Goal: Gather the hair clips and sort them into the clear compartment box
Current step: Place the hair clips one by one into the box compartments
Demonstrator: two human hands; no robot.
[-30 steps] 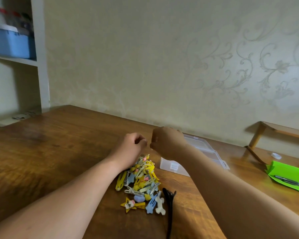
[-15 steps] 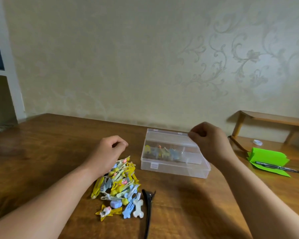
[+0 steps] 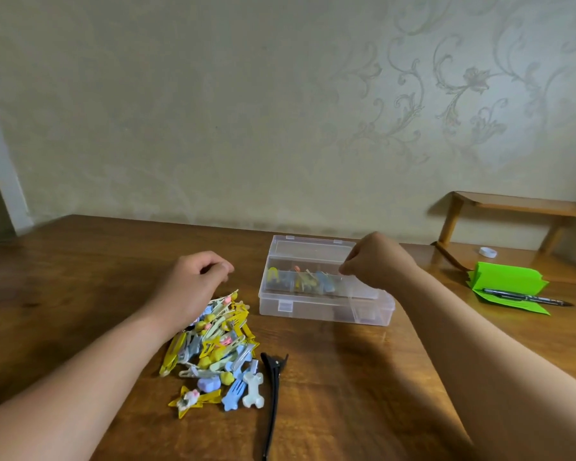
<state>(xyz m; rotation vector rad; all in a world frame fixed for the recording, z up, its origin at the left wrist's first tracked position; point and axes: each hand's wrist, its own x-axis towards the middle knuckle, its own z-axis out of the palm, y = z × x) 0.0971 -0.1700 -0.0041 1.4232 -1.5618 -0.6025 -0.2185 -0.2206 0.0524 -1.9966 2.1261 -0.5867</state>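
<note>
The left hand [image 3: 193,284] is curled over one big pile of hair clips [image 3: 213,341] — too many to count — with one black clip [image 3: 273,394] beside it, then one clear box [image 3: 323,307] holding a few clips, where the right hand [image 3: 376,261] is closed up tight — holding something or not, I cannot tell.

No readable text, label, brand, number or sign shows anywhere in the view. The clear compartment box [image 3: 325,306] bears no lettering (its plastic is plain), and the pen [image 3: 526,299] lying on the green folded paper [image 3: 509,281] is too small and blurred for any marking to be made out.
</note>
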